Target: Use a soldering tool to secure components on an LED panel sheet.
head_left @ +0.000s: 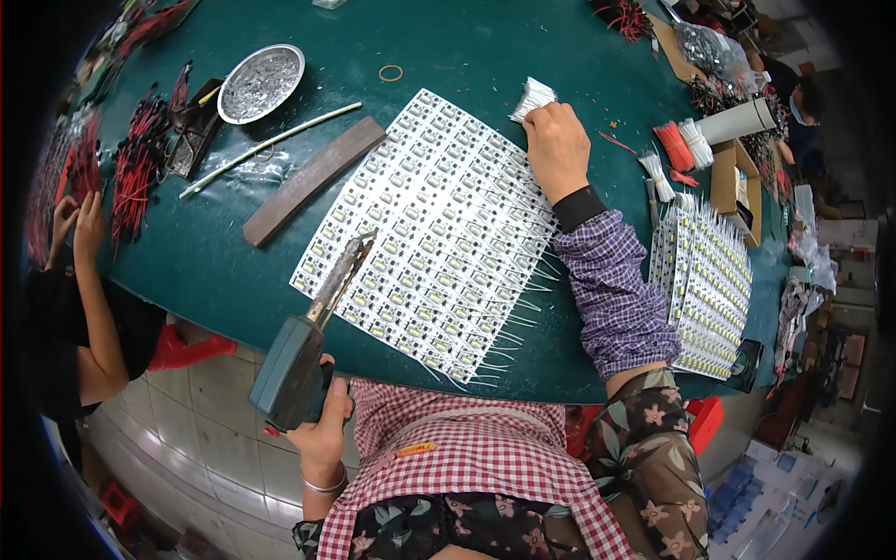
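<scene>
My left hand [327, 418] is wrapped round the handle of a dark green soldering gun [286, 366]. Its metal tip points up over the left part of a white LED circuit board panel [425, 245]. Rows of small LEDs cover this panel, and thin white wires stick out along its right and lower right edge. At the panel's upper right, my right hand [560, 149] has its fingers curled at the near end of a bundle of short white wires [534, 97]. The fingertips are partly hidden behind the hand.
A brown bar [313, 182] touches the panel's left side. Beyond it lie a white stick [271, 149] and a metal bowl [261, 84]. More LED panels [705, 289] are stacked at right, near red wire bundles [672, 147] and a cardboard box [735, 191]. Another person's hands [86, 224] work at left.
</scene>
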Available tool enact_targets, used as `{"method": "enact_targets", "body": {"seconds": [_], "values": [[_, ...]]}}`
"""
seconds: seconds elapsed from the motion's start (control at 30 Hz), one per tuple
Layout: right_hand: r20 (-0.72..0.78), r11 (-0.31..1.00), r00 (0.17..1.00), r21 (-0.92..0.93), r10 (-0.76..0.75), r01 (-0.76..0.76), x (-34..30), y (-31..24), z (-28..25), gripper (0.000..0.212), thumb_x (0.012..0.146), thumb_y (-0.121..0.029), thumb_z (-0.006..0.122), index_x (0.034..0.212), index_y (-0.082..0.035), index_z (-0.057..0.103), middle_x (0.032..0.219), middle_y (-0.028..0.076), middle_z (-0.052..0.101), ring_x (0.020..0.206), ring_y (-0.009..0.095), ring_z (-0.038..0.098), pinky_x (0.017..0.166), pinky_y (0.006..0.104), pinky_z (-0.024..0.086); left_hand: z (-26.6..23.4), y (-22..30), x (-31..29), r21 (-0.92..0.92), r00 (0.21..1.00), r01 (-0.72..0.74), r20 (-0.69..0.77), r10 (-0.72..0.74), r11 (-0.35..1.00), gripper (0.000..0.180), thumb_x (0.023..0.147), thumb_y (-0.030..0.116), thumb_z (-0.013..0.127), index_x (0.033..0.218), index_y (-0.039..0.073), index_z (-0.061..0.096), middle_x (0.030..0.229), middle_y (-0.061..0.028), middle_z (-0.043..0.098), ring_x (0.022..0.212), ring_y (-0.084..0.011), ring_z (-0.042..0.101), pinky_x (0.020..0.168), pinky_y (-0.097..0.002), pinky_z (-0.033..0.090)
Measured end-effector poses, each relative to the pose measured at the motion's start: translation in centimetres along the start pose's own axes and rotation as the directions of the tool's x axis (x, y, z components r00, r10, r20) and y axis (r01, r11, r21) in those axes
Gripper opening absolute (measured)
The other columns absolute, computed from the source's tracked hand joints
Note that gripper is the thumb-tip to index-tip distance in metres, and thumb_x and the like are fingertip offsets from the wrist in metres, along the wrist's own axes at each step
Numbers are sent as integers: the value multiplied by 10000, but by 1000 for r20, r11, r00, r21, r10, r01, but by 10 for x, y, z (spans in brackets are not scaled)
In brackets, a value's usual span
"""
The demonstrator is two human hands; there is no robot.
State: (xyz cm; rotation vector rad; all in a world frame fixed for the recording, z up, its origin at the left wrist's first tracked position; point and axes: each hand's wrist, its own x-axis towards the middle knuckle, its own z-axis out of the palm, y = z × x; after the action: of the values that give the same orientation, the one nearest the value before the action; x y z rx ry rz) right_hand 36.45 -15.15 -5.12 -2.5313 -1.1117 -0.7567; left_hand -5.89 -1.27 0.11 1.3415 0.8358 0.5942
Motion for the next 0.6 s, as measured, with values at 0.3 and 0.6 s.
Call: {"method": "enact_targets", "body": {"seconds": [0.3, 0.6], "values": [[2, 997, 1000, 82, 10, -11, -3, -5, -1, 87, 874, -112, 734, 841, -66, 667, 871, 88, 630, 891, 293, 610, 771, 430, 518, -6, -5, -11, 9, 999, -50, 14, 50, 999, 401, 888, -126, 635, 1281, -97, 560, 1148, -193, 665, 564, -103, 554, 491, -244, 438], [34, 971, 990, 193, 139, -143, -7, -5, -6, 53, 915, -94, 705, 902, -48, 682, 931, 103, 666, 964, 322, 624, 802, 442, 523, 1, 5, -21, -50, 998, -12, 56, 15, 999, 386, 921, -126, 655, 1301, -77, 604, 1060, -105, 679, 691, -72, 578, 568, -230, 472]]}}
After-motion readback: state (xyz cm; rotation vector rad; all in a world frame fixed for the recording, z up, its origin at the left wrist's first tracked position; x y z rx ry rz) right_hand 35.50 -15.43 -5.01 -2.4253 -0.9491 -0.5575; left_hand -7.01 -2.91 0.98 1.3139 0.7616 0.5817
